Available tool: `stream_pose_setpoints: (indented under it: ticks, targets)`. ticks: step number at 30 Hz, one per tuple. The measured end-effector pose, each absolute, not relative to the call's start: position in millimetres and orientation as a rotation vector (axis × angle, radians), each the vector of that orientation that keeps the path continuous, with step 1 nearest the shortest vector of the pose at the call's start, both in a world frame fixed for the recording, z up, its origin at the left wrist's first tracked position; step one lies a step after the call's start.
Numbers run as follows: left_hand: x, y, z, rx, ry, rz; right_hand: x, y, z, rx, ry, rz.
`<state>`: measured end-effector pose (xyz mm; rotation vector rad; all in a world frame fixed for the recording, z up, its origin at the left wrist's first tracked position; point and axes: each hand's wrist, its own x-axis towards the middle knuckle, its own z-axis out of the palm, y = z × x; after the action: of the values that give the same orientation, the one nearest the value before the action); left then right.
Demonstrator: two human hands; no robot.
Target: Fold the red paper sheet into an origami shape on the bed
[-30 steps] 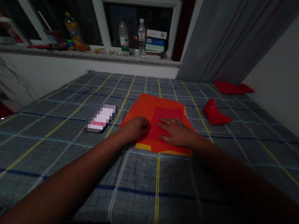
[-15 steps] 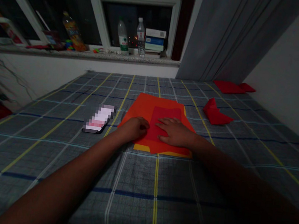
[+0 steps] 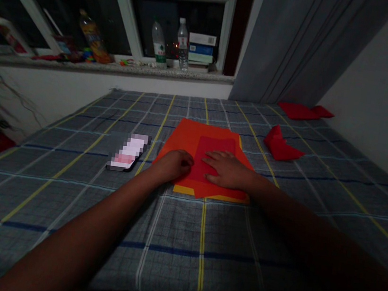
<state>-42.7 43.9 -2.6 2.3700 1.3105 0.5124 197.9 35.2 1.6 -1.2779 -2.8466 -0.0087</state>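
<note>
A folded red paper (image 3: 199,165) lies on a stack of larger orange sheets (image 3: 195,134), with a yellow sheet (image 3: 184,190) showing along the near edge. My right hand (image 3: 225,168) rests flat on the red paper, fingers spread toward the left. At that paper's left edge my left hand (image 3: 175,164) is curled, thumb and fingertips close together; whether they pinch the edge is hidden. Off to the right sits a folded red paper shape (image 3: 281,147) with a raised point.
A phone (image 3: 130,152) with a lit, blurred screen lies left of the sheets on the checked cloth (image 3: 98,219). More red pieces (image 3: 298,111) lie at the far right. Bottles (image 3: 158,48) and stacked boxes (image 3: 201,48) stand on the windowsill (image 3: 125,72).
Both hands keep almost the same place and pose on the paper. Only the camera view has shifted slightly.
</note>
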Motion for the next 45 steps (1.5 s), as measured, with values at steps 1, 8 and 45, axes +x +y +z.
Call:
stream_pose_setpoints:
  ticks: [1,8,45]
  targets:
    - [-42.6,43.8,-2.3,2.374,1.309,0.509,197.8,35.1,1.6,-1.278,-2.847,-0.01]
    - [-41.7,43.1,-0.7,2.395,1.313,0.511,198.6,34.9,0.2,-1.276,-2.845,-0.012]
    - [-38.4,41.5,-3.1,2.748,1.086,0.271,198.2,34.4,-2.8,-1.275,-2.814,-0.001]
